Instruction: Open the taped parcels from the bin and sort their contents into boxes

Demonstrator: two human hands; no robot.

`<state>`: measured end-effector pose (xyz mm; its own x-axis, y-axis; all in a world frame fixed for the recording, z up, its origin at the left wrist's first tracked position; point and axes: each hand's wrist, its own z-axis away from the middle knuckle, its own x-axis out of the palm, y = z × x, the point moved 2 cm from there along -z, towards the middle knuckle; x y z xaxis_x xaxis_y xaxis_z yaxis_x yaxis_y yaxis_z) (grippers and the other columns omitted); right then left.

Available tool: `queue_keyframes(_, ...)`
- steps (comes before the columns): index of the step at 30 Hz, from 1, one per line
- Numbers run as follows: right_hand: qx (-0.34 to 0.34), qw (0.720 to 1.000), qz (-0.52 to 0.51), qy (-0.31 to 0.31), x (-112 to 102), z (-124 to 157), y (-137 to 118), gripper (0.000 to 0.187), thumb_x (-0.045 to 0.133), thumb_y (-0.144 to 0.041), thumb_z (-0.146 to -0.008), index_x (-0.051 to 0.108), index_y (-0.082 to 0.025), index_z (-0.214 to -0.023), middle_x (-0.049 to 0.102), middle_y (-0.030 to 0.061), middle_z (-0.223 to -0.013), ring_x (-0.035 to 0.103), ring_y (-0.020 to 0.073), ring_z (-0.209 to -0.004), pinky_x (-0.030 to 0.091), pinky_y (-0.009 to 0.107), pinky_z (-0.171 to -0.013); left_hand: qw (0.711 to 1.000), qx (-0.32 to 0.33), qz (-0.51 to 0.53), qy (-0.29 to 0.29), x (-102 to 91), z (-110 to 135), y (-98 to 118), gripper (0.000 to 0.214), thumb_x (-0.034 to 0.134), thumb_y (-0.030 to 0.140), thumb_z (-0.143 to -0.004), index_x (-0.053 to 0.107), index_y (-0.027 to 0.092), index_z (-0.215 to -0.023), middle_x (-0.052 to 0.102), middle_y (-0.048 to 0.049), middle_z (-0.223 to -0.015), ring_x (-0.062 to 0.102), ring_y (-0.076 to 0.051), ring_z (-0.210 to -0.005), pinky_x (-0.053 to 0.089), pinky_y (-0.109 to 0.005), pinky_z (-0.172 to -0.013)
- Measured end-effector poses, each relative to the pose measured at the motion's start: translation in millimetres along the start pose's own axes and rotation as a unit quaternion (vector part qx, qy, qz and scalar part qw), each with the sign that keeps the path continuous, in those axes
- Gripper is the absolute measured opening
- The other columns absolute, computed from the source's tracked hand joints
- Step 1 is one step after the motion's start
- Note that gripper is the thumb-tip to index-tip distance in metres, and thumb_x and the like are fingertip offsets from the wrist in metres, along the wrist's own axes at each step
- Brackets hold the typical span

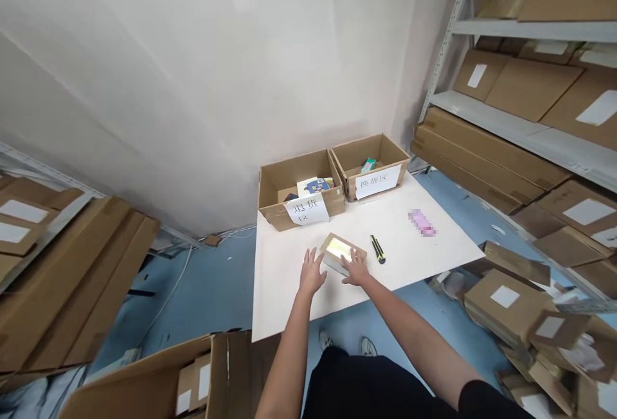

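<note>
A small cardboard box (332, 240) with a pale label on top lies on the white table between my hands. My left hand (312, 272) is at the box's left side, fingers spread; whether it touches the box I cannot tell. My right hand (355, 268) rests at the box's right end with its fingers apart and over the top edge. Just right of the box lies a black and yellow utility knife (378, 249).
Two open cardboard boxes with paper signs, a left one (270, 213) and a right one (405, 160), stand at the table's back, items inside. A blurred pink thing (421, 222) lies on the right. Shelves of cartons (535, 85) line the right side; a large open carton (139, 374) stands front left.
</note>
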<state>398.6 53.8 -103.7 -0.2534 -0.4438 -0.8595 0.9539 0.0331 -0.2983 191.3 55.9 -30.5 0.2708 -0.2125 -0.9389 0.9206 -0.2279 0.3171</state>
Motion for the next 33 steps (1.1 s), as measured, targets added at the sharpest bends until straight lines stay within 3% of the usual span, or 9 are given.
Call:
queue_keyframes(3,-0.003,1.0,0.011,-0.024,10,-4,16,0.093,0.071,-0.048,-0.089,0.023,-0.038,-0.168,0.003,0.0119,-0.179,0.004,0.0416,-0.161,0.004,0.059,-0.123,0.999,-0.014,0.026,-0.023,21.9,0,-7,0.067,0.069,0.023,-0.087,0.052,0.024,-0.152,0.035,-0.0117,-0.17,0.02,-0.034,-0.162,0.034,-0.051,-0.127)
queue_keyframes(6,0.003,1.0,0.008,0.003,9,-9,12,0.072,0.058,-0.042,-0.098,0.031,-0.04,-0.166,0.013,0.0108,-0.178,0.016,0.0394,-0.159,0.012,0.061,-0.122,0.997,-0.043,0.051,-0.041,39.1,-11,-16,0.064,0.067,0.024,-0.089,0.052,0.022,-0.151,0.04,-0.014,-0.167,0.028,-0.032,-0.159,0.033,-0.049,-0.127)
queue_keyframes(11,0.083,0.995,0.0,0.053,12,-23,-24,0.062,0.054,-0.036,-0.101,0.038,-0.039,-0.162,0.031,0.014,-0.172,0.031,0.0409,-0.152,0.026,0.069,-0.114,0.992,-0.044,0.092,-0.07,53.5,-62,-14,0.064,0.059,0.026,-0.093,0.045,0.021,-0.155,0.04,-0.0134,-0.167,0.032,-0.025,-0.158,0.032,-0.04,-0.128)
queue_keyframes(15,0.068,0.997,-0.039,0.022,-9,-36,-24,0.058,0.052,-0.033,-0.102,0.045,-0.031,-0.16,0.04,0.0155,-0.166,0.045,0.0372,-0.143,0.036,0.058,-0.115,0.987,-0.045,0.101,-0.121,62.2,-101,-12,0.068,0.053,0.033,-0.097,0.035,0.016,-0.16,0.026,-0.0166,-0.174,0.023,-0.028,-0.162,0.035,-0.042,-0.125)
queue_keyframes(18,0.025,0.995,-0.064,0.072,-40,-35,9,0.064,0.051,-0.027,-0.1,0.039,-0.026,-0.164,0.039,0.0143,-0.166,0.042,0.0321,-0.145,0.038,0.046,-0.117,0.985,-0.033,0.068,-0.152,74.7,-112,-12,0.096,0.066,0.051,-0.089,0.021,0.016,-0.166,0.011,-0.0187,-0.177,0.01,-0.038,-0.163,0.035,-0.049,-0.124)
queue_keyframes(22,0.101,0.986,-0.07,0.114,-60,-25,70,0.063,0.05,-0.023,-0.1,0.04,-0.018,-0.163,0.038,0.0156,-0.166,0.033,0.0299,-0.151,0.033,0.042,-0.122,0.983,-0.037,0.054,-0.174,86.4,-116,-11,0.121,0.072,0.063,-0.081,0.003,0.018,-0.169,-0.006,-0.0167,-0.178,0.002,-0.042,-0.163,0.038,-0.05,-0.122)
queue_keyframes(27,0.21,0.972,-0.087,0.055,-48,-29,129,0.064,0.05,-0.02,-0.099,0.04,-0.022,-0.161,0.042,0.0151,-0.162,0.041,0.0295,-0.145,0.04,0.04,-0.114,0.97,-0.037,0.023,-0.237,75.2,-137,-15,0.122,0.074,0.061,-0.08,0.001,0.024,-0.17,-0.008,-0.0117,-0.178,0.001,-0.045,-0.162,0.037,-0.053,-0.122)
queue_keyframes(33,0.242,0.964,-0.109,-0.033,-21,-60,162,0.061,0.053,-0.027,-0.1,0.038,-0.02,-0.159,0.056,0.0169,-0.146,0.056,0.0286,-0.131,0.046,0.036,-0.103,0.962,-0.061,-0.021,-0.265,64.5,-161,-17,0.116,0.072,0.055,-0.08,0.004,0.031,-0.17,-0.008,-0.0046,-0.179,0.004,-0.046,-0.162,0.04,-0.056,-0.118)
